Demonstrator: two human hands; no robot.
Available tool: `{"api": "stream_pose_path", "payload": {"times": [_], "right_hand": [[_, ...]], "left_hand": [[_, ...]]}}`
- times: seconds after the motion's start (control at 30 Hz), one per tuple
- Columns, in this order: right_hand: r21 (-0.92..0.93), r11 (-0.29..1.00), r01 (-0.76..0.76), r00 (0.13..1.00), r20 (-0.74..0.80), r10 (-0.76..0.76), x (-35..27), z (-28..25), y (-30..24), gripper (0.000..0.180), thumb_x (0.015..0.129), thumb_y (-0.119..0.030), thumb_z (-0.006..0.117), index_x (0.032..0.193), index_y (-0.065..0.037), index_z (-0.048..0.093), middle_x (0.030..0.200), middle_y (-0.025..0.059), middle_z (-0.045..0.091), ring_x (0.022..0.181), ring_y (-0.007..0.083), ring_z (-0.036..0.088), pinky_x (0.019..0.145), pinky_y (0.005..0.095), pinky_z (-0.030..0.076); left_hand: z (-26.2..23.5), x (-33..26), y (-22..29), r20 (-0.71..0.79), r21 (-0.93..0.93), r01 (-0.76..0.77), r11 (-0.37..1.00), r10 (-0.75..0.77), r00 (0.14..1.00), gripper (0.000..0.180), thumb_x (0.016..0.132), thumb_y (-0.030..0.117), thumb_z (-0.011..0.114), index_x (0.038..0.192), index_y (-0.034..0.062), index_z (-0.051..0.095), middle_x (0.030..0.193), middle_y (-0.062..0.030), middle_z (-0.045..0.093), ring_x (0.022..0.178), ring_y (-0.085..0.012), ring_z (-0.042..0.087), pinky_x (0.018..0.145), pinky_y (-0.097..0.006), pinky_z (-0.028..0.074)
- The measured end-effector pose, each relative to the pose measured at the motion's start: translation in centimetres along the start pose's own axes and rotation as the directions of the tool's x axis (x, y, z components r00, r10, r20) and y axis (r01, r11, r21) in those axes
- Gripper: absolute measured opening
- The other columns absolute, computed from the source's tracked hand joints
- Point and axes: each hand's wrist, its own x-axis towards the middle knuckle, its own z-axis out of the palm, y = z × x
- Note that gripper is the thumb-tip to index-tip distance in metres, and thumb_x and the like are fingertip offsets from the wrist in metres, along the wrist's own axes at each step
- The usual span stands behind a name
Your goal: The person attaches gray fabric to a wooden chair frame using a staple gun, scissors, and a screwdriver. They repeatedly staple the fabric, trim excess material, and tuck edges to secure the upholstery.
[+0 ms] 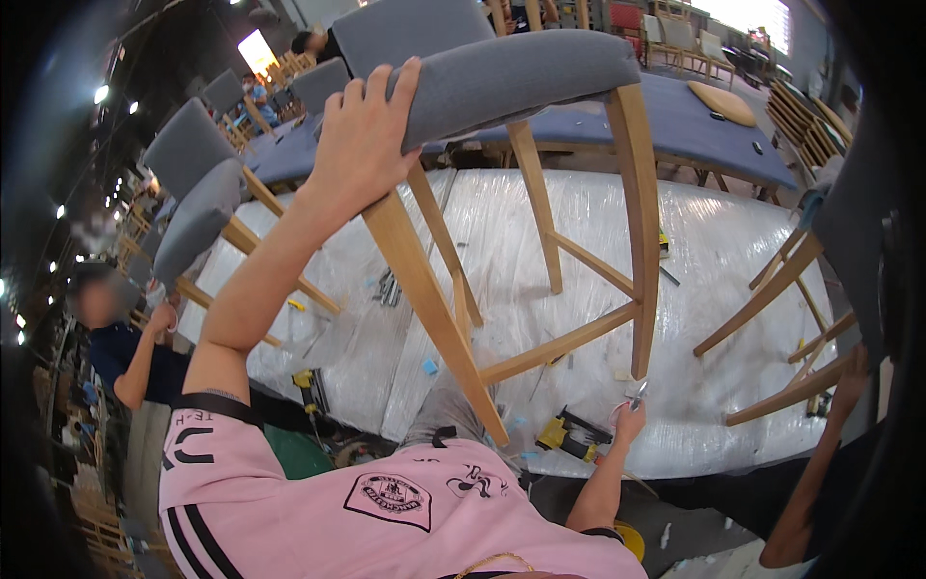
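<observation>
A grey upholstered chair (521,77) with light wooden legs stands tilted on the plastic-wrapped table (559,328) before me. My left hand (362,145) grips the near left corner of its seat, fingers over the top and thumb below. Low on the right, my right hand (629,422) is closed on a small shiny metal tool (637,392), just under the foot of a chair leg (637,232). Whether the tool is scissors or pliers is too small to tell. Next to that hand lies a yellow and black nail gun (571,436).
Another nail gun (311,394) lies at the table's near left edge. A second grey chair (198,217) stands left, beside a co-worker (125,338). At right, another person's arm (820,473) reaches to a dark chair (858,241). Behind is a blue-covered table (709,130).
</observation>
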Motion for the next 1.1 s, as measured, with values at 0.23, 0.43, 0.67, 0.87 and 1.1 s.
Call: {"api": "stream_pose_path", "payload": {"times": [0.23, 0.43, 0.67, 0.87, 1.1], "right_hand": [[0.388, 0.56, -0.732, 0.602, 0.754, 0.264, -11.7, -0.1, 1.4, 0.039, 0.097, -0.035, 0.069, 0.102, 0.004, 0.071, 0.087, 0.0122, 0.073, 0.083, 0.0268, 0.072, 0.079, 0.0407, 0.059], [0.396, 0.084, -0.915, 0.391, 0.813, 0.431, -17.9, 3.0, 3.7, 0.078, 0.091, -0.05, 0.075, 0.139, 0.004, 0.047, 0.137, 0.0208, 0.054, 0.114, 0.0311, 0.062, 0.1, 0.0442, 0.054], [0.387, -0.052, -0.921, 0.269, 0.725, 0.635, -16.4, 6.1, 1.6, 0.073, 0.084, -0.053, 0.08, 0.135, -0.007, 0.056, 0.132, 0.0121, 0.061, 0.115, 0.029, 0.06, 0.095, 0.0412, 0.052], [0.501, 0.077, -0.862, 0.474, 0.741, 0.476, -13.5, 3.6, -1.1, 0.049, 0.085, -0.043, 0.08, 0.12, -0.012, 0.063, 0.11, 0.0053, 0.067, 0.095, 0.0215, 0.067, 0.08, 0.0357, 0.055], [0.686, -0.308, -0.66, 0.71, 0.703, 0.046, -18.2, -9.1, -8.6, 0.053, 0.1, -0.036, 0.06, 0.141, -0.005, 0.053, 0.139, 0.0136, 0.061, 0.112, 0.0249, 0.068, 0.078, 0.0367, 0.063]], "left_hand": [[0.6, 4.0, -8.4, 0.337, -0.421, 0.319, 0.849, -0.18, 0.924, 0.096, 0.087, 0.079, 0.058, 0.15, 0.0075, 0.053, 0.147, -0.0208, 0.057, 0.132, -0.0356, 0.058, 0.112, -0.046, 0.044], [3.1, 5.0, -8.4, 0.367, -0.535, 0.222, 0.815, -0.013, 0.93, 0.101, 0.086, 0.087, 0.048, 0.151, 0.0102, 0.052, 0.143, -0.0218, 0.06, 0.128, -0.0372, 0.061, 0.109, -0.047, 0.048], [0.8, 3.1, -6.9, 0.233, -0.364, 0.033, 0.931, 0.057, 0.971, 0.097, 0.085, 0.063, 0.07, 0.15, -0.0022, 0.041, 0.139, -0.0275, 0.058, 0.124, -0.0403, 0.061, 0.107, -0.045, 0.048], [-1.4, 0.6, -4.6, 0.152, -0.142, -0.084, 0.986, 0.106, 0.983, 0.1, 0.082, 0.055, 0.077, 0.15, -0.007, 0.035, 0.124, -0.028, 0.058, 0.105, -0.0431, 0.065, 0.092, -0.049, 0.054], [-2.3, -0.1, -2.0, 0.147, -0.021, -0.02, 1.0, 0.023, 0.989, 0.094, 0.081, 0.039, 0.08, 0.152, -0.0031, 0.034, 0.126, -0.026, 0.054, 0.105, -0.041, 0.062, 0.085, -0.051, 0.054]]}}
